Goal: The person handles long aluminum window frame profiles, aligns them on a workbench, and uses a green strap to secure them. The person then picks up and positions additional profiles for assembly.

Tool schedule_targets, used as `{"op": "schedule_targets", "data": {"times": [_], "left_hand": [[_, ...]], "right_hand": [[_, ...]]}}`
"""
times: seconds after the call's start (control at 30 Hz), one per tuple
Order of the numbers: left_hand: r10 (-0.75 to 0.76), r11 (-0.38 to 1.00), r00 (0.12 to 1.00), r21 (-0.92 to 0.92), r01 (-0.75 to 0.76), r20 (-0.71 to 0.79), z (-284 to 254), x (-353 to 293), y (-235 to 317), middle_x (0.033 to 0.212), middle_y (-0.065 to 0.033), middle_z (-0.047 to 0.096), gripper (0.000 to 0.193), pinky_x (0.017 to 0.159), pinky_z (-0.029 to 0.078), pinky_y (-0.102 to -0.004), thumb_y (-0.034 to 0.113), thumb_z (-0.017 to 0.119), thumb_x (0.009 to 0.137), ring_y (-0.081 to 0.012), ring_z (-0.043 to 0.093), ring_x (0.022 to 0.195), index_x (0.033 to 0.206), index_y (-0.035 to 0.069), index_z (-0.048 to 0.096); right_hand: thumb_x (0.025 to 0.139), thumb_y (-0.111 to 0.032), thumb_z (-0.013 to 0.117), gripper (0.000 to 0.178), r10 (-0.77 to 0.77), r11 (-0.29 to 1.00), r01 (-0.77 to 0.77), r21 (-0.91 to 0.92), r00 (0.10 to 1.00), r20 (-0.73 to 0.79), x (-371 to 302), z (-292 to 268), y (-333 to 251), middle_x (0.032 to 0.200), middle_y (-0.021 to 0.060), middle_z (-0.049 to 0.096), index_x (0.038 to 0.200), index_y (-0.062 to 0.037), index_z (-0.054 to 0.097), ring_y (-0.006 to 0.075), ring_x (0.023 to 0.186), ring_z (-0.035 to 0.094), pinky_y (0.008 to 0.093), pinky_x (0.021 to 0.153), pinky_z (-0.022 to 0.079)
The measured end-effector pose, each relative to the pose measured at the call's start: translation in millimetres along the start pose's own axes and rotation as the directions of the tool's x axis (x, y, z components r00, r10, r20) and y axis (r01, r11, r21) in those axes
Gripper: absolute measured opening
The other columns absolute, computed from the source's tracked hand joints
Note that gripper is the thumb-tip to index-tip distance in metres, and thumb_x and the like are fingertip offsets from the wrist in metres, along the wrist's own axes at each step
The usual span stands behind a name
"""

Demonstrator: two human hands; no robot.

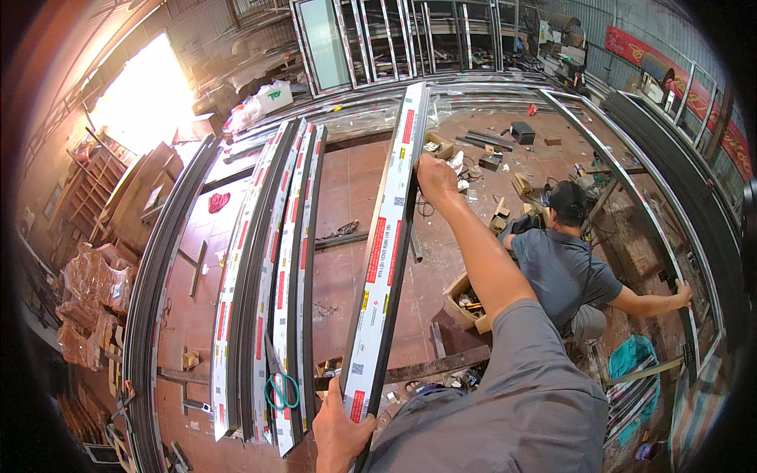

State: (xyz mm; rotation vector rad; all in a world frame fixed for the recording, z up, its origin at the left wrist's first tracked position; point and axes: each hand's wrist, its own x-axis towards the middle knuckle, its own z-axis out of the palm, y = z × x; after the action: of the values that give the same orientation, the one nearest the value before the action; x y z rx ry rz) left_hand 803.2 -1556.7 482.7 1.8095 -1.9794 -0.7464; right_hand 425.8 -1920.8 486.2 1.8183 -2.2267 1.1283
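Observation:
A long dark metal profile (384, 260), covered with white and red printed protective film, slants away from me across the middle. My left hand (343, 432) grips its near end, thumb over the film and fingers around the far side. With the arm stretched forward, my right hand (436, 181) is closed on its right edge, nearer the far end. To the left, several similar film-covered profiles (260, 315) lie side by side on crossbars. Green-handled scissors (281, 392) rest on their near ends, close to my left hand.
At right, a crouching co-worker (564, 260) in a cap touches a large frame (643, 173). An open cardboard box (465, 303) and scattered tools lie on the tiled floor (347, 189). More dark profiles (162, 299) stand left; a glazed panel (325, 47) leans at the back.

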Motion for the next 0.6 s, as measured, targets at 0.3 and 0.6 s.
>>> {"op": "schedule_targets", "data": {"times": [0.3, 0.6], "left_hand": [[0.025, 0.997, 0.997, -0.077, -0.030, -0.068, 4, -2, -8, 0.120, -0.0262, 0.067, 0.091, 0.094, 0.055, -0.0456, 0.021, 0.083, 0.067, -0.0414, 0.068, 0.109, 0.147, 0.001, 0.044], [0.074, 0.990, 0.988, -0.108, -0.088, -0.133, 31, -20, -30, 0.130, -0.0308, 0.063, 0.102, 0.096, 0.053, -0.0483, 0.020, 0.085, 0.071, -0.0455, 0.065, 0.114, 0.156, -0.003, 0.034]], "right_hand": [[0.099, -0.021, 0.049, 0.030, -0.112, 0.983, 0.098, -0.156, 0.990, -0.084, 73, -56, -23, 0.104, 0.0280, 0.073, 0.101, -0.0009, 0.071, 0.0469, 0.102, 0.070, 0.0549, 0.089, 0.054], [0.098, -0.023, 0.054, 0.025, -0.256, 0.944, 0.178, -0.276, 0.927, -0.276, 115, -159, -95, 0.096, 0.0268, 0.073, 0.096, -0.0052, 0.071, 0.0441, 0.097, 0.072, 0.0544, 0.085, 0.056]]}}
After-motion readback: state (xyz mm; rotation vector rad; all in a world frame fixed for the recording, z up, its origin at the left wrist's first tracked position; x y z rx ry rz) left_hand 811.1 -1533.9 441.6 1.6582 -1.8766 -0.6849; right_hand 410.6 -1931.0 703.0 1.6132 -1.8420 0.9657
